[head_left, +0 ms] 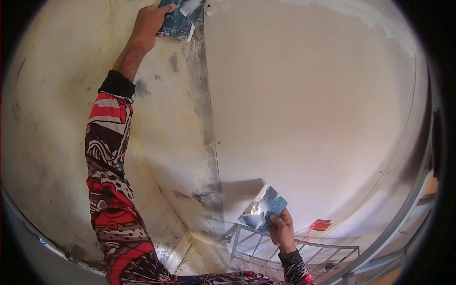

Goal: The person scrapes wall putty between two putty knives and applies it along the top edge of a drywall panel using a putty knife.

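High at the top of the view, my left hand (148,29) grips a flat blue putty spreader (179,20) smeared with white filler. It is up at the stained surface, close to the seam where this meets a pale board (304,95); the picture's upper edge cuts off part of the spreader. Lower and to the right, my right hand (282,232) pinches a second blue putty spreader (262,208) between thumb and fingers. A pale lump of filler (260,202) coats its left side. That spreader appears held apart from the board, with a shadow beside it.
A yellowed wall (61,104) with dark mould patches fills the left. White filler patches (346,7) mark the board's far edge. Below stand a grey metal grid railing (266,251) and, at right, a curved-looking metal rail (403,223). A red object (321,225) is near the grid.
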### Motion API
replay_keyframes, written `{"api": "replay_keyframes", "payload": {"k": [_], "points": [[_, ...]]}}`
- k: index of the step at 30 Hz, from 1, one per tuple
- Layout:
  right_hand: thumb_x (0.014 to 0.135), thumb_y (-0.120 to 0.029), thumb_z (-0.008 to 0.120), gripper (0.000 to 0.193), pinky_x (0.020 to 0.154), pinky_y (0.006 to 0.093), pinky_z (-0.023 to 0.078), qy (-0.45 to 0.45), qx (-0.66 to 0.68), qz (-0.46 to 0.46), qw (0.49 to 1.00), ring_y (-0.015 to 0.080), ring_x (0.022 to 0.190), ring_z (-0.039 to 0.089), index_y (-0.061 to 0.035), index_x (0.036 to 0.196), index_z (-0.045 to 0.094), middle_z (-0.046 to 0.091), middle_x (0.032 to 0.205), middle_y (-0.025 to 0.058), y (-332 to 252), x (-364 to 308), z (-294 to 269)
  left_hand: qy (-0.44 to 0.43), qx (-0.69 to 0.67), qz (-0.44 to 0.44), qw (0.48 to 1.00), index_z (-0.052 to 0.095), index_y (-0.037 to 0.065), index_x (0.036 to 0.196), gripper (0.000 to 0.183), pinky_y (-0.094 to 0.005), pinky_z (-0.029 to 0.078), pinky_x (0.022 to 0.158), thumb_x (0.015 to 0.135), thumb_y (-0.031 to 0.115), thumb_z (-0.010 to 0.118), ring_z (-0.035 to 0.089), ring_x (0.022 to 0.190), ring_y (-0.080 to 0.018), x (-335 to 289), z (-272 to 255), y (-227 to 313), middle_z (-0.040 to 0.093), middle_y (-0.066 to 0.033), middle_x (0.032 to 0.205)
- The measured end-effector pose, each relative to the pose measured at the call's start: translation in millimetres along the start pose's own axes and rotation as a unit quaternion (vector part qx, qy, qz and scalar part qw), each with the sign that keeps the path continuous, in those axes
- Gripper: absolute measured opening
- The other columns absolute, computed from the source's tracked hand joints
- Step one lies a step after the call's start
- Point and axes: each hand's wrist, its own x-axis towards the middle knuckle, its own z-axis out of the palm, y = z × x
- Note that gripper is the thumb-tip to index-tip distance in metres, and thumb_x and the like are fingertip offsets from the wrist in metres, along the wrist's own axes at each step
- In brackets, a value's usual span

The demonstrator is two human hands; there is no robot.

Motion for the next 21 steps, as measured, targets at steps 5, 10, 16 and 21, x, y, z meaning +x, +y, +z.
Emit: {"api": "replay_keyframes", "payload": {"k": [5,10,16,21], "points": [[0.092,0.007,0.047,0.041,0.081,0.0357,0.059,-0.023,0.003,0.002,1.0,0.0197,0.098,0.067,-0.0042,0.13,0.053,0.065,0.113,0.0077,0,0,-6,0.031,0.051,-0.017,0.998,0.07,0.011,0.105,0.03,-0.0379,0.045,0.069,0.089,0.037,0.07,0.058,0.073,-0.0109,-5,-12,7,0.065,0.0025,0.085],[0.091,0.009,0.046,0.042,0.091,0.0384,0.055,-0.013,0.018,0.018,1.0,0.0207,0.105,0.065,-0.0031,0.131,0.052,0.064,0.118,0.009,2,3,-9,0.068,0.038,-0.035,0.996,0.067,0.006,0.088,0.021,-0.0293,0.04,0.049,0.091,0.026,0.068,0.053,0.057,-0.0083,-11,-4,-1,0.062,0.0012,0.073],[0.091,0.009,0.046,0.042,0.094,0.0404,0.053,-0.019,0.011,0.023,0.999,0.021,0.108,0.064,-0.0026,0.131,0.052,0.063,0.118,0.0092,-9,0,-8,0.111,-0.071,0.104,0.986,0.068,0.001,0.092,0.02,-0.0278,0.044,0.06,0.093,0.021,0.068,0.056,0.067,-0.0082,-46,12,5,0.063,0.0017,0.077],[0.091,0.009,0.047,0.041,0.095,0.0401,0.053,-0.012,-0.006,0.042,0.999,0.0212,0.108,0.064,-0.0023,0.13,0.053,0.063,0.118,0.0092,-15,-4,-2,0.157,-0.07,0.14,0.975,0.069,-0.001,0.101,0.024,-0.0277,0.045,0.068,0.096,0.022,0.066,0.054,0.074,-0.0081,-51,43,-11,0.065,0.001,0.083]]}}
